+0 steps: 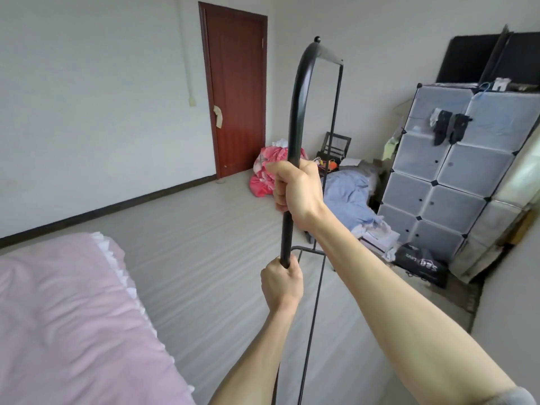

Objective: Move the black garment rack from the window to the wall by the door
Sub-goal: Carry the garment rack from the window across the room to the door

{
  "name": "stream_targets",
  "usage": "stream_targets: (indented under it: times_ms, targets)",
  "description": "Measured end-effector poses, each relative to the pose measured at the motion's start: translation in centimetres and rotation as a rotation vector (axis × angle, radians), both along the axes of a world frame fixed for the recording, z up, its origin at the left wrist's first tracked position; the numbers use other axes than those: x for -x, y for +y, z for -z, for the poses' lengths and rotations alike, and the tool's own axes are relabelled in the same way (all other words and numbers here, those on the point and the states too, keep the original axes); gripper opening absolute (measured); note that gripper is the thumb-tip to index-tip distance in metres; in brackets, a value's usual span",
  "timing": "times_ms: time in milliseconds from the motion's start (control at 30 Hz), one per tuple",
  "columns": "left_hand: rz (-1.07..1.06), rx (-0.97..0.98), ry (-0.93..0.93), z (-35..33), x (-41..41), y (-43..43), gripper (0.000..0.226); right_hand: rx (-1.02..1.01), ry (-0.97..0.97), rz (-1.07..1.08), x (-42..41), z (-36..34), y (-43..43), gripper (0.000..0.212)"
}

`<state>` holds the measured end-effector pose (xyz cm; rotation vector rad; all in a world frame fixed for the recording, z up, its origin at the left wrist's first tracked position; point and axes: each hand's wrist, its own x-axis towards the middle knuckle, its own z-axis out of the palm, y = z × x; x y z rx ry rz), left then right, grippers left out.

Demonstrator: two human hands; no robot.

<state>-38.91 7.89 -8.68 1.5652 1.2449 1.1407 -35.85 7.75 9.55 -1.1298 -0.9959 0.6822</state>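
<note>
The black garment rack (298, 106) stands right in front of me, its thick curved upright rising to a small knob at the top, with thin rods running down behind it. My right hand (295, 188) is clenched around the upright at mid-height. My left hand (282, 283) grips the same tube lower down. The rack's lower frame shows as thin bars near the floor. The brown door (236, 95) is shut in the far wall, with bare white wall on either side of it.
A bed with a pink cover (67, 317) fills the lower left. A pink bundle (263, 173) and blue bedding (347, 197) lie on the floor right of the door. A translucent cube wardrobe (455, 173) stands at right, a black bag (420, 264) at its foot.
</note>
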Motion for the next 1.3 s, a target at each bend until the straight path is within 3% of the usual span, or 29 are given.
stream_targets:
  times_ms: [133,267,567,833,1300]
  targets:
    - [-0.071,0.029,-0.006,-0.1,0.1,0.1,0.042,-0.003,0.035,-0.071,0.1,0.1,0.7,0.051]
    - [-0.153,0.027,0.000,-0.2,0.3,0.6,0.046,0.009,0.016,-0.146,0.2,0.0,1.3,0.062]
    - [-0.329,0.051,-0.017,-0.4,0.6,2.1,0.047,0.013,0.015,-0.308,0.5,0.1,3.4,0.063]
    - [-0.394,0.037,0.003,-0.6,-0.8,5.9,0.035,0.010,0.028,-0.391,-0.8,-0.4,7.4,0.062]
    - [-0.428,0.029,-0.003,0.0,-5.1,13.4,0.038,0.050,0.053,-0.451,-5.6,-0.3,14.6,0.058]
